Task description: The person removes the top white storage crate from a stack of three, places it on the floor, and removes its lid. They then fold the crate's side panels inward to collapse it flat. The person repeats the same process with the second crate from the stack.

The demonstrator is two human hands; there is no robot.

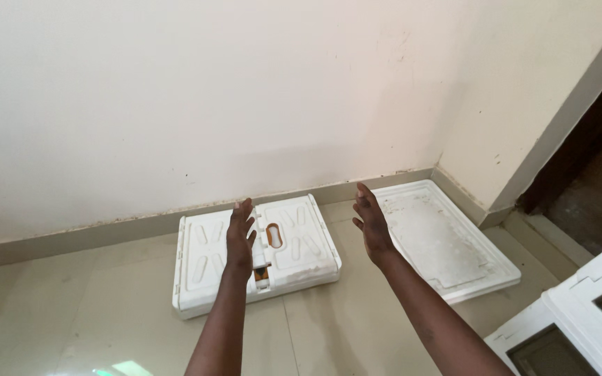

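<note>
Both hands are spread and hold nothing: the left hand (240,233) hovers over the flat white moulded foam packing block (256,252) on the floor by the wall, the right hand (372,224) just beside it. Gripping opposite edges evenly seems wise; it looks brittle, perhaps.

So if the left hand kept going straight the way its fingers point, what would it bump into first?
Probably the folded white plastic panel lying on the floor. The left hand, open with fingers forward, shows right above it. How high the hand hovers is unclear, so it could pass over and reach the wall instead.
</note>
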